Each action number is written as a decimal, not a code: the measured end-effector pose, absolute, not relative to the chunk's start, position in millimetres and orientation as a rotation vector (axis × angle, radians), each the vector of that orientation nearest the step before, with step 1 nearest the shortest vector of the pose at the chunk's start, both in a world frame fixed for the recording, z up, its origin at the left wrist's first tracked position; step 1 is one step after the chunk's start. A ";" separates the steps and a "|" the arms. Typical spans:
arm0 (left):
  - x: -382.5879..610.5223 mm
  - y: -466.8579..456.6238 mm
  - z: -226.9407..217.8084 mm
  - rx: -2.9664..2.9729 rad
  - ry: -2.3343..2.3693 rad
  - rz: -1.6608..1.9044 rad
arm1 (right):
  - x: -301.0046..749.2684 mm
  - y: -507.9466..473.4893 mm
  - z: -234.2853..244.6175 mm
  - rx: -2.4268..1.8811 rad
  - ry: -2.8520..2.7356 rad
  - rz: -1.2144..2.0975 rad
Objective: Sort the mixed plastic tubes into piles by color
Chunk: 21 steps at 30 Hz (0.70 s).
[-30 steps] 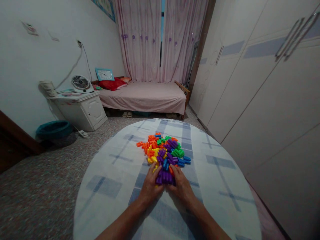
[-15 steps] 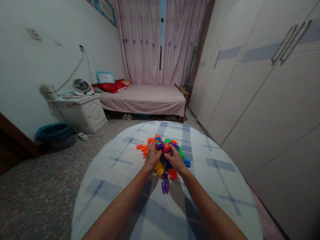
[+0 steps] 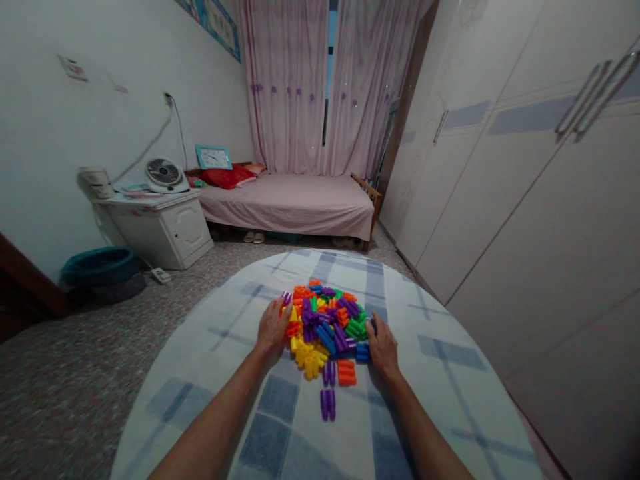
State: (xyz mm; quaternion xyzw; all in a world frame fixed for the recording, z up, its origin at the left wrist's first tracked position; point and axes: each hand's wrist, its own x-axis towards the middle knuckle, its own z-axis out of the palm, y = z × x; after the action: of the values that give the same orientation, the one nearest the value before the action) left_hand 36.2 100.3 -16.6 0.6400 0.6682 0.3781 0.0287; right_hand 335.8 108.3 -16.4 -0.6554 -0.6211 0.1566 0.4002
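Note:
A heap of colourful plastic building blocks [image 3: 320,327] lies on a round table, with purple, yellow, orange, green and blue pieces mixed together. My left hand [image 3: 273,329] rests at the heap's left side, fingers apart, touching its edge. A purple block [image 3: 287,298] shows by its fingertips. On the opposite side my right hand [image 3: 384,345] is open against the edge, beside green blocks [image 3: 357,328] and a blue block [image 3: 363,353]. An orange block [image 3: 347,373] and a separate purple block [image 3: 328,405] lie at the near side.
A blue-and-white checked cloth [image 3: 440,400] covers the table. Beyond it stands a bed [image 3: 295,200]. At left are a white cabinet [image 3: 175,230] with a fan [image 3: 165,173] and a teal bin [image 3: 103,267]. A tall wardrobe [image 3: 525,220] lines the right side.
My hands have moved apart from the middle of the heap to its left and right edges. More of the blocks show between them. The view has tilted slightly.

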 end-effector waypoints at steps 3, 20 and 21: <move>62.8 98.6 -13.7 1.747 2.071 1.240 | 319.4 108.2 -14.3 -1.596 -1.572 0.464; 98.8 100.6 -5.3 1.333 1.604 1.423 | 235.9 104.1 44.7 -1.073 -1.563 1.011; 96.5 99.5 -3.0 1.338 1.603 1.420 | 233.0 101.8 50.2 -1.074 -1.610 0.994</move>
State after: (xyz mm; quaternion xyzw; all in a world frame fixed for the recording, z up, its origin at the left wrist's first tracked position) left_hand 96.5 99.5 -3.0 0.5049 0.6048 0.5358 0.3036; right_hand 233.0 101.8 50.2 -0.4371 -0.6555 0.4046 0.4643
